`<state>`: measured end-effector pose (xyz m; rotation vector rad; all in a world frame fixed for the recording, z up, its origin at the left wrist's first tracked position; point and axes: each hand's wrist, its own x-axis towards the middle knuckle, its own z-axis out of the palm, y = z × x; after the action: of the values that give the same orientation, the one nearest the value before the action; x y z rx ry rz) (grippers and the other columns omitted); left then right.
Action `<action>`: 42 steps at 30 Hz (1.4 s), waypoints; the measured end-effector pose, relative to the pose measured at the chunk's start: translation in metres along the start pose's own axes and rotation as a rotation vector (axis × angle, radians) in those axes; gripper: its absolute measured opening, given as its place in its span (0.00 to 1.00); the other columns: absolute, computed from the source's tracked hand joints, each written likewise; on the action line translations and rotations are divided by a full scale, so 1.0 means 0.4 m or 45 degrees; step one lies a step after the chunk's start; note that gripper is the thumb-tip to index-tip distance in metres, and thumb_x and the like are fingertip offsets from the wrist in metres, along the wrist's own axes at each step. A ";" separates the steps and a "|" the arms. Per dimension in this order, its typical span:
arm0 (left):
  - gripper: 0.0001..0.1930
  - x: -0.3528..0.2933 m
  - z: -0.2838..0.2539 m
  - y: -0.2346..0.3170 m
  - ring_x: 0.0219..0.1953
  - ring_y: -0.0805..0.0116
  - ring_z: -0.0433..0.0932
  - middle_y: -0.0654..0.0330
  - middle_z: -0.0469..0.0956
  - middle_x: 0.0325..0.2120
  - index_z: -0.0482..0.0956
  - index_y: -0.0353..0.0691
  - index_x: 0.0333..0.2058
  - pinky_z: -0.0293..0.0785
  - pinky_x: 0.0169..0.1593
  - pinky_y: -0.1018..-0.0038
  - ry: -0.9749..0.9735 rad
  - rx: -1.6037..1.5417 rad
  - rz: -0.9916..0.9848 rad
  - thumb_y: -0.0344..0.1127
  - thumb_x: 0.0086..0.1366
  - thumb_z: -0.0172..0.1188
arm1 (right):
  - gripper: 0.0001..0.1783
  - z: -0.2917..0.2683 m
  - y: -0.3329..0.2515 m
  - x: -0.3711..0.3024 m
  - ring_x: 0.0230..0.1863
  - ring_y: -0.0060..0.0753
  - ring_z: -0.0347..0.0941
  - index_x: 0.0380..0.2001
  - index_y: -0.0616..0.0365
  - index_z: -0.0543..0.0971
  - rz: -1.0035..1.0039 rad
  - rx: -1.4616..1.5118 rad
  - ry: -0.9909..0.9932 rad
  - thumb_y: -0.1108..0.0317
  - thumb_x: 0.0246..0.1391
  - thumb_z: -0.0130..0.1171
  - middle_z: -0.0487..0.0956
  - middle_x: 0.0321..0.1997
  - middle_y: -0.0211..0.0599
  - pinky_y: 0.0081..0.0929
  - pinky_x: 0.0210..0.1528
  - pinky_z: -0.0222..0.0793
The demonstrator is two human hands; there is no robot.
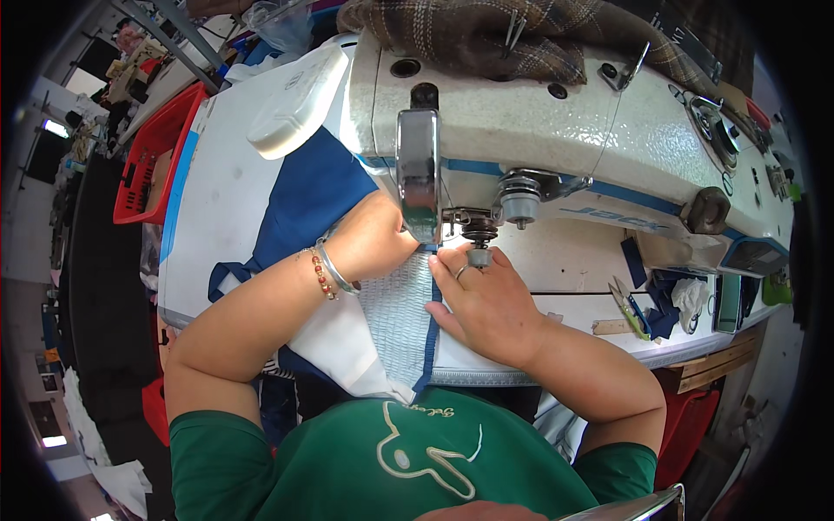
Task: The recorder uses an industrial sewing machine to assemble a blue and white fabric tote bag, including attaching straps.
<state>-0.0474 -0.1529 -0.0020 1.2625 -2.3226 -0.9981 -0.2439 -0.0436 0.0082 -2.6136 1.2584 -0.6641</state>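
A white sewing machine (486, 113) stands across the far side, its chrome needle-side cover (419, 165) between my two hands. A fabric piece (395, 317), white and gathered in rows, with a narrow navy edging (432, 334), runs from under the machine head toward my body. My left hand (372, 236) is closed on the fabric, left of the machine's needle area; its fingertips are mostly hidden. My right hand (491, 300) lies flat at the navy edging, fingers stretched forward and thumb apart. Navy cloth (317, 191) spreads beyond my left hand.
Green-handled thread snips (630, 308) and navy scraps (665, 304) lie at the right of the table. A red crate (156, 165) hangs at the left edge. A white lamp-like piece (297, 102) juts out left of the machine. Plaid cloth (469, 35) covers the machine's top.
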 end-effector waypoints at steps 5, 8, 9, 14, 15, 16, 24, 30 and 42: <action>0.08 0.007 -0.003 -0.003 0.19 0.59 0.81 0.44 0.79 0.18 0.85 0.30 0.28 0.74 0.25 0.65 -0.013 0.062 -0.056 0.32 0.57 0.66 | 0.26 0.000 0.000 0.000 0.54 0.44 0.71 0.48 0.70 0.82 -0.012 -0.013 0.004 0.59 0.52 0.67 0.83 0.36 0.40 0.39 0.56 0.67; 0.11 0.013 -0.008 0.013 0.19 0.60 0.81 0.47 0.79 0.17 0.85 0.31 0.28 0.74 0.25 0.65 -0.106 0.218 -0.213 0.35 0.58 0.69 | 0.27 0.001 0.001 -0.001 0.55 0.45 0.71 0.49 0.70 0.81 -0.017 -0.028 0.005 0.58 0.52 0.67 0.83 0.36 0.40 0.39 0.57 0.67; 0.12 0.013 -0.010 0.020 0.18 0.61 0.81 0.48 0.79 0.17 0.85 0.31 0.28 0.74 0.25 0.65 -0.097 0.199 -0.191 0.37 0.58 0.69 | 0.27 0.001 0.001 -0.001 0.55 0.45 0.71 0.49 0.70 0.81 -0.017 -0.025 0.001 0.58 0.52 0.67 0.83 0.36 0.41 0.39 0.57 0.67; 0.14 0.013 -0.016 0.048 0.19 0.63 0.80 0.53 0.79 0.16 0.84 0.33 0.28 0.73 0.26 0.67 -0.040 0.005 -0.075 0.41 0.58 0.70 | 0.28 0.004 0.005 -0.004 0.55 0.46 0.72 0.51 0.70 0.80 -0.006 -0.002 -0.040 0.59 0.53 0.67 0.81 0.43 0.43 0.41 0.58 0.67; 0.13 0.013 -0.017 0.050 0.20 0.63 0.80 0.54 0.79 0.17 0.84 0.34 0.28 0.73 0.27 0.67 -0.103 0.098 -0.240 0.40 0.58 0.70 | 0.28 0.004 0.006 -0.005 0.54 0.46 0.73 0.52 0.69 0.78 -0.003 0.004 -0.047 0.60 0.53 0.67 0.79 0.48 0.44 0.42 0.59 0.66; 0.13 0.012 -0.018 0.051 0.20 0.63 0.80 0.54 0.79 0.17 0.83 0.34 0.28 0.73 0.27 0.67 -0.086 0.115 -0.153 0.39 0.59 0.69 | 0.29 0.005 0.006 -0.006 0.53 0.46 0.74 0.54 0.69 0.77 0.006 0.006 -0.071 0.60 0.53 0.68 0.76 0.54 0.44 0.43 0.59 0.66; 0.13 0.011 -0.015 0.048 0.19 0.64 0.78 0.52 0.78 0.16 0.81 0.35 0.22 0.73 0.28 0.64 -0.050 0.078 -0.277 0.39 0.59 0.67 | 0.30 0.004 0.003 -0.002 0.55 0.47 0.72 0.52 0.69 0.79 0.011 0.017 0.004 0.58 0.50 0.69 0.82 0.40 0.44 0.42 0.58 0.67; 0.15 0.014 -0.005 0.044 0.19 0.56 0.76 0.51 0.77 0.15 0.77 0.34 0.20 0.72 0.29 0.62 -0.022 0.082 -0.264 0.39 0.61 0.64 | 0.35 -0.009 0.022 0.004 0.58 0.48 0.70 0.56 0.64 0.76 0.072 -0.005 -0.037 0.53 0.49 0.70 0.81 0.44 0.45 0.43 0.60 0.65; 0.12 0.027 -0.016 0.042 0.27 0.50 0.82 0.45 0.81 0.24 0.82 0.35 0.25 0.77 0.35 0.59 -0.086 0.029 -0.191 0.38 0.59 0.61 | 0.37 -0.009 0.031 0.014 0.61 0.42 0.71 0.56 0.65 0.78 0.012 -0.149 -0.093 0.49 0.50 0.70 0.78 0.57 0.39 0.49 0.60 0.67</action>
<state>-0.0600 -0.1583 0.0140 1.4516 -2.3239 -1.0802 -0.2512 -0.0558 0.0092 -2.6957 1.3252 -0.5029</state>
